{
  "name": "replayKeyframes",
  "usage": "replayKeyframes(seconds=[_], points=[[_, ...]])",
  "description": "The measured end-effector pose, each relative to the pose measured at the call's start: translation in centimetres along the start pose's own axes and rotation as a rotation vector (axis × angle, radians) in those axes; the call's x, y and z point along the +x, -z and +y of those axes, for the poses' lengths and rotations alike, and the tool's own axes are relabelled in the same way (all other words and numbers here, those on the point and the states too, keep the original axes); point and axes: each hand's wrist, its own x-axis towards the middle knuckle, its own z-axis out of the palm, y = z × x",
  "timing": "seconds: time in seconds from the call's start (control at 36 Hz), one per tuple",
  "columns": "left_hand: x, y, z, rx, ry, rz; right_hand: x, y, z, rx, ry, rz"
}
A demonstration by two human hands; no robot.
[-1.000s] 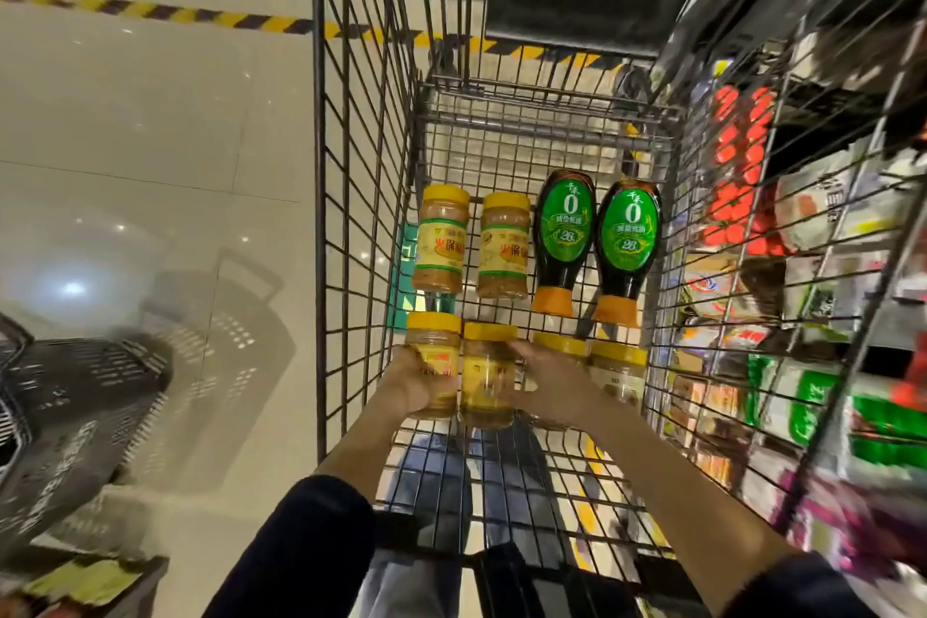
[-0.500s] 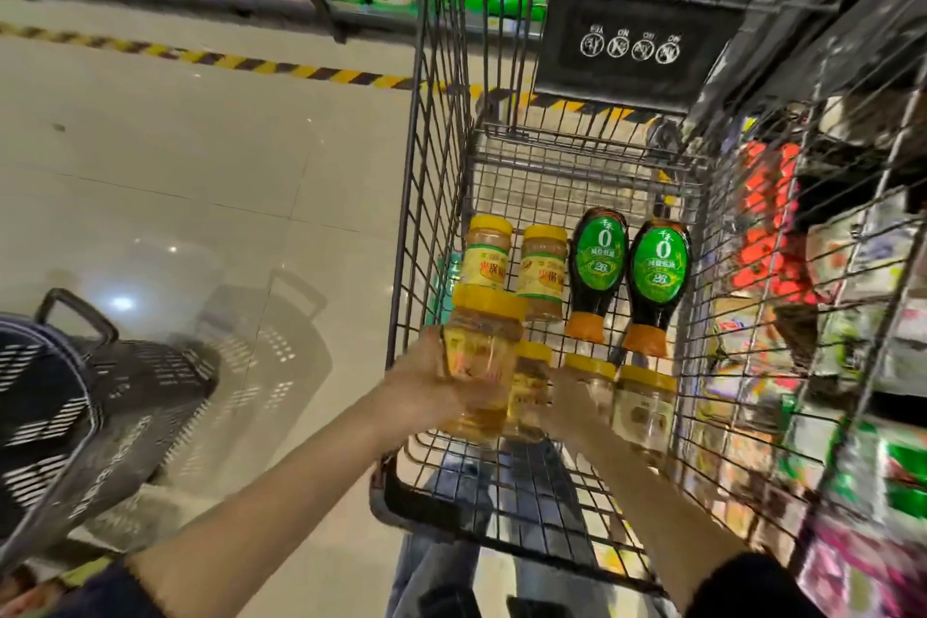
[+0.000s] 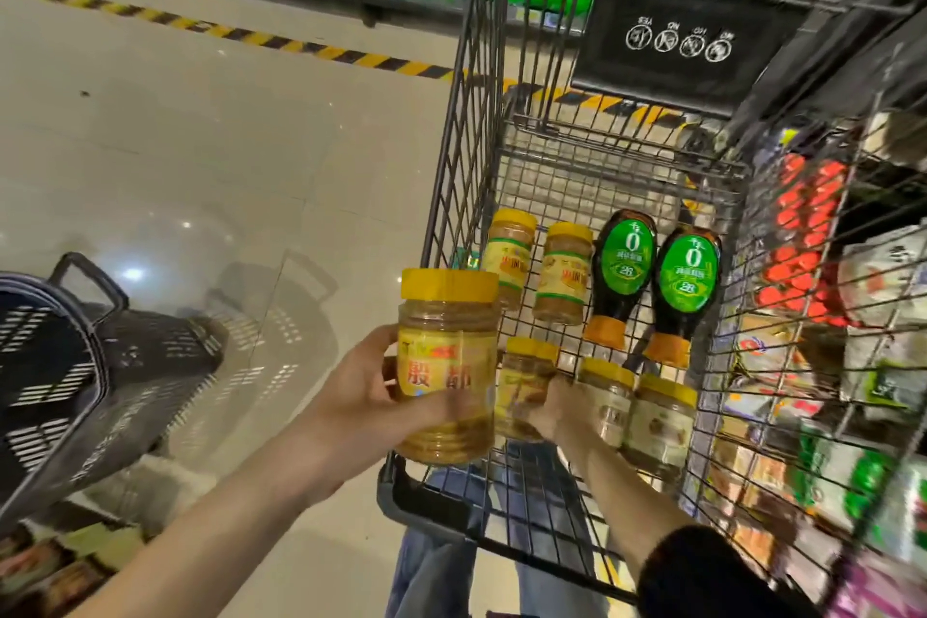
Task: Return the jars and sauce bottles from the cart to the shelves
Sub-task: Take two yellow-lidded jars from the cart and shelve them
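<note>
Left hand (image 3: 371,396) grips jar (image 3: 446,366), raised mid-frame. Right hand (image 3: 557,409) grips next jar (image 3: 524,381). Four other jars (image 3: 562,271), two bottles (image 3: 624,266) left in cart (image 3: 461,166).

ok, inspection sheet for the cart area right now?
Surface: wire cart, mesh floor carrying goods.
Job's things: yellow-lidded jar held up; second jar gripped in cart; four other jars and two green-labelled sauce bottles inside.
Clutter: nothing seen.
Hands: left hand holds yellow-lidded jar; right hand grips second jar.
Cables: nothing seen.
Surroundings: black shopping basket left; stocked shelves right; hazard tape on floor.
</note>
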Motion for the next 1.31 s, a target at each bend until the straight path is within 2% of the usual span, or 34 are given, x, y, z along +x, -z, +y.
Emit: replayKeyframes(seconds=[0.11, 0.25, 0.44, 0.53, 0.61, 0.78, 0.89, 1.22, 1.31], points=[[-0.1, 0.2, -0.7, 0.014, 0.015, 0.004, 0.5, -0.5, -0.5, 0.238, -0.064, -0.079], [-0.1, 0.3, -1.1, 0.015, 0.004, 0.015, 1.5, -1.6, -0.1, 0.408, -0.056, -0.109], [0.1, 0.1, -1.1, 0.013, -0.005, 0.042, 1.4, -1.7, 0.1, 0.47, -0.102, -0.04], [0.1, 0.0, -0.8, 0.017, -0.026, 0.058, 2.3, -1.7, 1.1, 0.497, -0.103, -0.067], [0.0, -0.1, -0.4, 0.007, -0.037, 0.071, 3.5, -1.3, 2.5, 0.521, -0.05, -0.105], [-0.6, -0.9, 1.1, -0.001, -0.072, 0.063, -2.5, 4.2, 0.9, 0.54, 0.091, -0.15], [-1.2, -1.8, 2.7, 0.023, -0.139, 0.064, -5.9, 8.0, 0.1, 0.545, 0.144, -0.066], [-4.6, -5.4, 9.9, 0.068, -0.431, -0.014, -16.2, 19.0, 1.9, 0.817, 0.428, 0.136], [-5.5, -6.2, 12.0, 0.098, -0.498, -0.052, -19.1, 21.4, 2.9, 0.809, 0.519, 0.25]])
